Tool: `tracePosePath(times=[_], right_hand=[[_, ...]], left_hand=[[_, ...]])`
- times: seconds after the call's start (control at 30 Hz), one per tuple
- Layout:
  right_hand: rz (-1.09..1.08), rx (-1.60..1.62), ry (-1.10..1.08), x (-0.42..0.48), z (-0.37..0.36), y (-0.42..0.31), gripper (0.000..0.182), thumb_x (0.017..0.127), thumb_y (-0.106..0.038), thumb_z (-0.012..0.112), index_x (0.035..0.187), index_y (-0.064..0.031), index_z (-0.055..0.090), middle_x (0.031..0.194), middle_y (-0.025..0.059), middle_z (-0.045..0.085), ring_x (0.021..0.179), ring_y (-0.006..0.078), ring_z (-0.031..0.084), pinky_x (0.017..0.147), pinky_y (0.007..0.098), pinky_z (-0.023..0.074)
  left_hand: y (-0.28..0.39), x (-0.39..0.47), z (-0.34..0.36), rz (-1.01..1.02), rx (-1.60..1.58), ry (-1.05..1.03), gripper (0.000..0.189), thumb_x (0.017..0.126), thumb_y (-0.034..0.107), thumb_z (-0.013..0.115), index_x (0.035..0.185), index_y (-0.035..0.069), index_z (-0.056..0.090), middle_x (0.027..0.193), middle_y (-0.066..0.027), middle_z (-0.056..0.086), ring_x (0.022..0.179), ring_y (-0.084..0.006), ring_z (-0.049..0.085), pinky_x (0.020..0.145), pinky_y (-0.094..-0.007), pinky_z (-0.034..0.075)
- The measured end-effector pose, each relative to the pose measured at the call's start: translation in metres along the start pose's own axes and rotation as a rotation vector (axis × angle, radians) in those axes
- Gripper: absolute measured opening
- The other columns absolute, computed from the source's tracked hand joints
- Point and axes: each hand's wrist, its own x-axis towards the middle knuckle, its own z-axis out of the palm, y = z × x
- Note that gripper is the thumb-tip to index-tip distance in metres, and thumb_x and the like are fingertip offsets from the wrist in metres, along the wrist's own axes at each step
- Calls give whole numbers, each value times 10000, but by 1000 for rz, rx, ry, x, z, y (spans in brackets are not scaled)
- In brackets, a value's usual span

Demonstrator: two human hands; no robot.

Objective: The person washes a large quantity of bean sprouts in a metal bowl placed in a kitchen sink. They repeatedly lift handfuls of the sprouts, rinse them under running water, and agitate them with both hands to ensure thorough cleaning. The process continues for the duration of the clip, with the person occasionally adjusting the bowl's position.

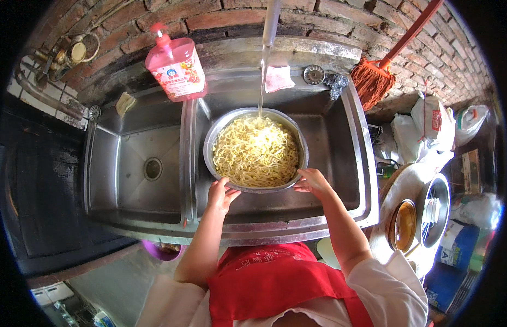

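Note:
A round metal basin (209, 141) heaped with bean sprouts (255, 153) is in the right bowl of a stainless steel double sink (335, 143). From the faucet pipe (271, 24) above, a stream of water (261, 81) runs down onto the sprouts at the far side of the basin. My left hand (222, 195) grips the near left rim, its thumb on top of the edge. On the near right, my right hand (314, 183) holds the rim in the same way. The undersides of the fingers are partly hidden.
A pink pump bottle of detergent (179, 71) stands on the back ledge, left of the faucet. Right of it lie a cloth (279, 79), a sink strainer (314, 75) and a steel scourer (336, 83). A red mop (374, 77) leans by a brick wall (429, 45). Dishes crowd a round table (382, 229).

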Motion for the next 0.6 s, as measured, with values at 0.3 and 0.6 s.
tracePosePath(times=[0.3, 0.6], right_hand=[[-30, 56, 4, 4, -4, -1, 285, 837, -182, 492, 978, 65, 464, 861, 144, 582, 672, 233, 603, 643, 341, 520], [-20, 70, 26, 6, -2, -1, 296, 837, -183, 496, 985, 70, 457, 862, 151, 583, 669, 234, 600, 637, 347, 523]], left_hand=[[3, 3, 6, -1, -23, -35, 306, 766, 131, 531, 1000, -18, 403, 898, -156, 399, 818, -346, 496, 820, -524, 432], [0, 12, 2, 1, -51, -46, 335, 746, 131, 554, 1000, -2, 382, 881, -127, 334, 790, -343, 477, 783, -537, 452]])
